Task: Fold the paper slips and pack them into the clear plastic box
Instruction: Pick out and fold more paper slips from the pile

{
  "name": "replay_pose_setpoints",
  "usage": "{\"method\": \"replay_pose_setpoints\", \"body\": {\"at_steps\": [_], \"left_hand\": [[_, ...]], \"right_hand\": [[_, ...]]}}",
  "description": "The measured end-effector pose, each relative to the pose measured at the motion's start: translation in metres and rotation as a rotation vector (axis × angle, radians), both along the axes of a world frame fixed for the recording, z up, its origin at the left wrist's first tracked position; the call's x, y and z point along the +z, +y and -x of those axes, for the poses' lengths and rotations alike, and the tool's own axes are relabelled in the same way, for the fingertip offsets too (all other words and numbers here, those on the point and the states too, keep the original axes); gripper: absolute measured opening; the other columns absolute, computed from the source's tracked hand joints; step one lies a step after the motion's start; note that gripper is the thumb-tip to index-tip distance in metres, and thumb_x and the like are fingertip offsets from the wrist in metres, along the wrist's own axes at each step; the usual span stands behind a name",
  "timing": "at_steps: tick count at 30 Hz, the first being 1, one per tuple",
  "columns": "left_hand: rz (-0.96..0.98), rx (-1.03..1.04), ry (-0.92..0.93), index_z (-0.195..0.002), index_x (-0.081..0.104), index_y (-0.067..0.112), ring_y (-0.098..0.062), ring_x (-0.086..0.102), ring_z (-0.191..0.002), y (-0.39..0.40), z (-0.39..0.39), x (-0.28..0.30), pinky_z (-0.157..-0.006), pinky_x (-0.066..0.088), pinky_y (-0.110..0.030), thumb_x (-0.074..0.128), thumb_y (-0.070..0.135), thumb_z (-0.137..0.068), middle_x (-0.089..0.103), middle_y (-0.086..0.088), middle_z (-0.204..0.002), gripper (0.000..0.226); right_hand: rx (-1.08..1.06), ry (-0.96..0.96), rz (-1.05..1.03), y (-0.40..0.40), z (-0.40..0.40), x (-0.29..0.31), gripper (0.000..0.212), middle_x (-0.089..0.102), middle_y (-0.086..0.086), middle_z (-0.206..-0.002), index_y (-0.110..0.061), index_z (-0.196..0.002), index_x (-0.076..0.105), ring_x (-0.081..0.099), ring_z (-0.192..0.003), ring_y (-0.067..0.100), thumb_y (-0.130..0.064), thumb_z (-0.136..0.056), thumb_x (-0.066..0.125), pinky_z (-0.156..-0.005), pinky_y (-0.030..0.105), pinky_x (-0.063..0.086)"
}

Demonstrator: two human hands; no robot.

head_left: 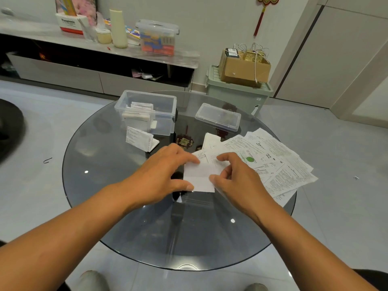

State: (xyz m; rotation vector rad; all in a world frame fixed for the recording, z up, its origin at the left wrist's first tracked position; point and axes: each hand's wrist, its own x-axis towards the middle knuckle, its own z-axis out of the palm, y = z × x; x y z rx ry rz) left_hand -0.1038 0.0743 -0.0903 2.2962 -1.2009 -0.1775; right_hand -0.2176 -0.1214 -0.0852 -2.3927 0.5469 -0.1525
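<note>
A white paper slip (199,175), partly folded, lies on the round glass table (147,227) between my hands. My left hand (165,173) pinches its left edge with thumb and fingers. My right hand (237,177) pinches its right edge between thumb and forefinger. The clear plastic box (165,108) stands open at the table's far side with several folded slips stacked in its left half. One folded slip (140,139) sits on the glass just in front of the box. A spread pile of unfolded printed slips (279,162) covers the table's right side.
The box's clear lid (218,116) lies right of the box. Beyond the table are a low cabinet (100,59) with bottles and a storage tub, and a green bin (237,93) carrying a cardboard box. My shoes show below the table's near edge.
</note>
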Motion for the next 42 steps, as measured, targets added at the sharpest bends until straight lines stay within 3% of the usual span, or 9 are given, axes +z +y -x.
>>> {"method": "replay_pose_setpoints", "body": {"at_steps": [6, 9, 15, 19, 25, 29, 34, 38, 42], "left_hand": [[-0.167, -0.085, -0.199, -0.134, 0.061, 0.041, 0.000, 0.029, -0.105, 0.002, -0.001, 0.003, -0.097, 0.035, -0.027, 0.053, 0.084, -0.074, 0.045, 0.020, -0.127, 0.074], [-0.197, -0.084, -0.202, -0.135, 0.060, 0.040, -0.001, 0.029, -0.109, 0.001, 0.001, 0.006, -0.098, 0.033, -0.026, 0.055, 0.085, -0.074, 0.043, 0.019, -0.132, 0.076], [-0.186, -0.050, -0.138, -0.133, 0.059, 0.042, 0.000, 0.034, -0.109, 0.000, 0.002, 0.004, -0.091, 0.032, -0.025, 0.060, 0.078, -0.078, 0.045, 0.020, -0.130, 0.066], [-0.155, -0.037, -0.078, -0.127, 0.061, 0.047, 0.002, 0.034, -0.103, 0.000, 0.001, 0.003, -0.089, 0.031, -0.027, 0.060, 0.079, -0.077, 0.045, 0.025, -0.121, 0.060], [-0.066, 0.020, 0.044, -0.123, 0.046, 0.048, 0.000, 0.047, -0.098, 0.003, -0.002, 0.004, -0.080, 0.044, -0.026, 0.069, 0.081, -0.064, 0.049, 0.028, -0.100, 0.071], [-0.010, 0.060, 0.117, -0.129, 0.047, 0.049, -0.002, 0.051, -0.103, 0.002, -0.001, 0.003, -0.083, 0.049, -0.028, 0.047, 0.092, -0.069, 0.049, 0.029, -0.111, 0.073], [-0.051, 0.009, 0.091, -0.131, 0.051, 0.047, -0.004, 0.049, -0.104, 0.004, -0.005, 0.004, -0.091, 0.050, -0.036, 0.066, 0.058, -0.086, 0.052, 0.028, -0.110, 0.049], [-0.009, 0.006, 0.220, -0.149, 0.028, 0.051, 0.000, 0.050, -0.112, 0.007, -0.013, 0.000, -0.097, 0.048, -0.030, 0.079, 0.031, -0.085, 0.049, 0.027, -0.123, 0.084], [0.014, -0.013, 0.125, -0.148, 0.035, 0.048, 0.001, 0.030, -0.138, 0.008, -0.018, -0.003, -0.115, 0.030, -0.028, 0.081, 0.033, -0.083, 0.031, 0.023, -0.151, 0.082]], "right_hand": [[0.015, 0.045, -0.068, 0.000, 0.003, 0.013, 0.027, 0.073, -0.010, -0.086, -0.043, -0.129, 0.048, 0.067, -0.089, 0.011, -0.045, -0.103, 0.053, -0.086, 0.036, 0.052], [0.043, 0.073, -0.205, 0.003, 0.004, 0.017, 0.033, 0.072, -0.010, -0.095, -0.046, -0.133, 0.048, 0.070, -0.084, 0.010, -0.043, -0.101, 0.057, -0.077, 0.027, 0.050], [0.212, 0.049, -0.240, 0.000, 0.006, 0.016, 0.061, 0.069, -0.013, -0.106, -0.049, -0.139, 0.045, 0.066, -0.097, 0.013, -0.009, -0.095, 0.061, -0.091, 0.030, 0.055], [0.241, -0.024, -0.221, 0.003, 0.006, 0.014, 0.068, 0.068, -0.017, -0.110, -0.046, -0.142, 0.045, 0.064, -0.100, 0.008, -0.009, -0.090, 0.071, -0.092, 0.027, 0.053], [0.292, -0.005, -0.050, 0.008, 0.006, 0.005, 0.036, 0.069, -0.029, -0.109, -0.045, -0.124, 0.065, 0.062, -0.103, -0.001, -0.031, -0.092, 0.074, -0.095, 0.030, 0.053], [0.303, -0.025, -0.007, 0.007, 0.004, 0.003, 0.026, 0.070, -0.031, -0.103, -0.049, -0.112, 0.070, 0.062, -0.099, 0.000, -0.034, -0.091, 0.074, -0.094, 0.036, 0.054], [0.364, -0.087, 0.067, 0.012, 0.001, 0.000, 0.020, 0.067, -0.023, -0.106, -0.048, -0.112, 0.072, 0.059, -0.100, 0.005, -0.037, -0.097, 0.066, -0.094, 0.043, 0.050], [0.478, -0.030, 0.349, 0.018, 0.001, 0.000, 0.032, 0.051, -0.018, -0.111, -0.051, -0.133, 0.060, 0.041, -0.104, 0.005, -0.041, -0.105, 0.051, -0.092, 0.033, 0.034], [0.489, -0.023, 0.606, 0.017, 0.001, 0.001, 0.043, 0.048, -0.010, -0.105, -0.047, -0.142, 0.052, 0.041, -0.096, 0.015, -0.052, -0.105, 0.031, -0.082, 0.038, 0.033]]}}
